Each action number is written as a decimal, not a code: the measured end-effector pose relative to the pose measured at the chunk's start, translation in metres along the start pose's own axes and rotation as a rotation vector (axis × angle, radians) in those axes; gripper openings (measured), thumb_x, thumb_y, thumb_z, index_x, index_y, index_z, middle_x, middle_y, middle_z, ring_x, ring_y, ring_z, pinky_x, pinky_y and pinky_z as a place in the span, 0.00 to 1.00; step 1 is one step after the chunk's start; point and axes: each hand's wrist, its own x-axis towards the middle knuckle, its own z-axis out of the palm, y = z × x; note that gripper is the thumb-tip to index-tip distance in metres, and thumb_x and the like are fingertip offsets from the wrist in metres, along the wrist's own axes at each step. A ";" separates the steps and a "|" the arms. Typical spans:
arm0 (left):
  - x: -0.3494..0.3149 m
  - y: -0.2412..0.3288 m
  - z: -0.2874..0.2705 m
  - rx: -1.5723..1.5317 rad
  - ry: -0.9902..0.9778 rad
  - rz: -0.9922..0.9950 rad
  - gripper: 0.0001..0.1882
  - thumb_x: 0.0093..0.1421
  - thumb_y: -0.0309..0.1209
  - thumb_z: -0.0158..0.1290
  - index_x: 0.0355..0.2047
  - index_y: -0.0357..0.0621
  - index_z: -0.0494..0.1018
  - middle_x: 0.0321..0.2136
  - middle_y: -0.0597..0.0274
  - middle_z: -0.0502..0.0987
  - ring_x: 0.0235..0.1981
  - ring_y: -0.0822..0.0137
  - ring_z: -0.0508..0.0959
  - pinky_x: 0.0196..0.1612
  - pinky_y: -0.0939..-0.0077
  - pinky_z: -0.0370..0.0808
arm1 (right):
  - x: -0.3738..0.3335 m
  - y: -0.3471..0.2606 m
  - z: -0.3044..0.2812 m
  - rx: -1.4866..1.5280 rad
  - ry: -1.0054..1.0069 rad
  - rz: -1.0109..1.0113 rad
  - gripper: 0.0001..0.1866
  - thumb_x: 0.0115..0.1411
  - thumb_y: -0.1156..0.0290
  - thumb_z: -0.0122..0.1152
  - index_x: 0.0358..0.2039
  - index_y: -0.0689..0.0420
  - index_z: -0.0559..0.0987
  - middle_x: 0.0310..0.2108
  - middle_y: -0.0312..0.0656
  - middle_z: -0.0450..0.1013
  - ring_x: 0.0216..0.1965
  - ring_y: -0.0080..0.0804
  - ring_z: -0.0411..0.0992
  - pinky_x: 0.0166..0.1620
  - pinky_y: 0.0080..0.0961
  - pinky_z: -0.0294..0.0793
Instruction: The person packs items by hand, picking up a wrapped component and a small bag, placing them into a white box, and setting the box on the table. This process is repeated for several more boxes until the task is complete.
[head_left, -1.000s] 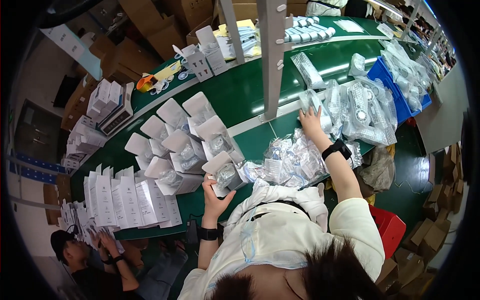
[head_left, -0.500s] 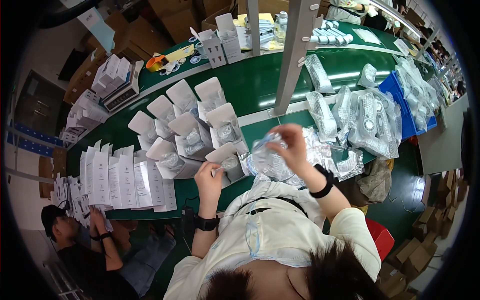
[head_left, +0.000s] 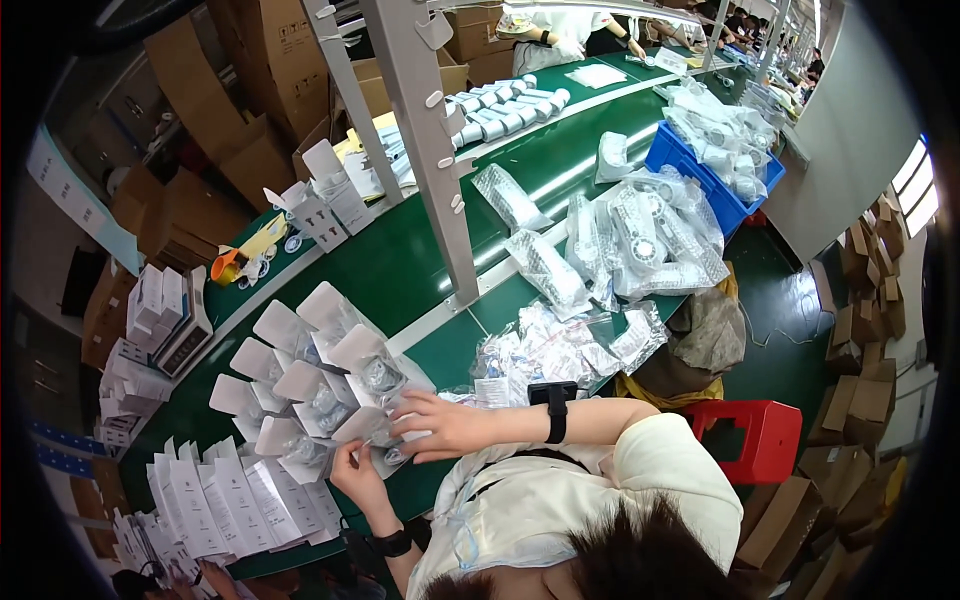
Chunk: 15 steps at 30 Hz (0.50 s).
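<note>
My left hand [head_left: 360, 480] has its fingertips pinched together at the near left edge of the closest white open-topped box [head_left: 366, 428]; what lies between them is too small to make out. Over the same box reaches my right hand [head_left: 441, 428], palm down, fingers stretched and spread across its opening. A clear bag with a grey part [head_left: 394, 456] shows inside, partly covered by my fingers. Beside this box, several more white boxes [head_left: 325, 395] stand with their lids up, each with bagged parts in it.
Folded white cartons [head_left: 225, 505] line the table's left end. To the right lie a pile of small clear bags [head_left: 540, 350], bubble-wrapped parts [head_left: 640, 235] and a full blue crate [head_left: 735, 210]. A metal post [head_left: 425, 150] rises behind the boxes. A red stool [head_left: 750, 440] stands at right.
My right hand has moved left from the pile of bags to the nearest box; the clear bag it held no longer shows in it. My left hand stays by that box. The view has turned.
</note>
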 end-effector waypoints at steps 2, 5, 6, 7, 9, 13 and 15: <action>0.005 -0.003 -0.005 0.012 0.039 -0.007 0.05 0.44 0.18 0.53 0.24 0.34 0.70 0.23 0.58 0.71 0.21 0.68 0.68 0.23 0.79 0.62 | -0.013 0.023 -0.021 -0.023 0.135 0.141 0.09 0.48 0.70 0.59 0.31 0.55 0.75 0.36 0.38 0.68 0.44 0.38 0.64 0.48 0.37 0.62; 0.007 -0.002 -0.017 0.278 0.063 0.251 0.07 0.45 0.17 0.51 0.27 0.34 0.68 0.36 0.54 0.70 0.32 0.62 0.72 0.30 0.76 0.67 | -0.038 0.075 -0.065 -0.166 0.411 0.456 0.06 0.47 0.76 0.57 0.28 0.58 0.74 0.34 0.40 0.68 0.38 0.39 0.66 0.41 0.32 0.65; 0.007 -0.002 -0.021 0.287 0.075 0.247 0.07 0.45 0.17 0.51 0.27 0.34 0.68 0.36 0.54 0.70 0.32 0.62 0.72 0.30 0.76 0.67 | -0.045 0.096 -0.080 -0.214 0.525 0.634 0.06 0.46 0.79 0.56 0.28 0.59 0.75 0.34 0.42 0.69 0.37 0.40 0.66 0.40 0.29 0.66; 0.004 0.000 -0.025 0.228 0.088 0.179 0.07 0.46 0.18 0.51 0.28 0.35 0.68 0.38 0.53 0.69 0.35 0.60 0.71 0.33 0.75 0.68 | -0.050 0.120 -0.098 -0.359 0.559 0.715 0.09 0.46 0.78 0.56 0.31 0.59 0.75 0.35 0.44 0.68 0.39 0.41 0.66 0.41 0.31 0.65; 0.000 0.007 -0.031 0.103 0.101 0.049 0.07 0.48 0.18 0.50 0.30 0.36 0.68 0.43 0.51 0.66 0.40 0.56 0.70 0.38 0.72 0.68 | -0.054 0.165 -0.130 -0.584 0.572 0.840 0.12 0.47 0.73 0.57 0.34 0.58 0.73 0.36 0.46 0.69 0.42 0.41 0.66 0.44 0.33 0.65; 0.004 0.024 -0.057 0.199 0.174 0.023 0.09 0.50 0.27 0.53 0.33 0.40 0.70 0.51 0.49 0.60 0.49 0.53 0.64 0.47 0.63 0.65 | -0.065 0.265 -0.151 -1.018 0.419 1.173 0.21 0.45 0.66 0.59 0.42 0.56 0.71 0.39 0.46 0.68 0.46 0.43 0.63 0.47 0.36 0.63; 0.005 0.031 -0.072 0.508 0.339 0.359 0.10 0.51 0.30 0.53 0.34 0.40 0.71 0.45 0.47 0.65 0.41 0.51 0.70 0.38 0.67 0.69 | -0.071 0.311 -0.144 -1.125 0.299 1.345 0.24 0.45 0.65 0.59 0.44 0.55 0.70 0.41 0.46 0.67 0.48 0.43 0.62 0.48 0.36 0.62</action>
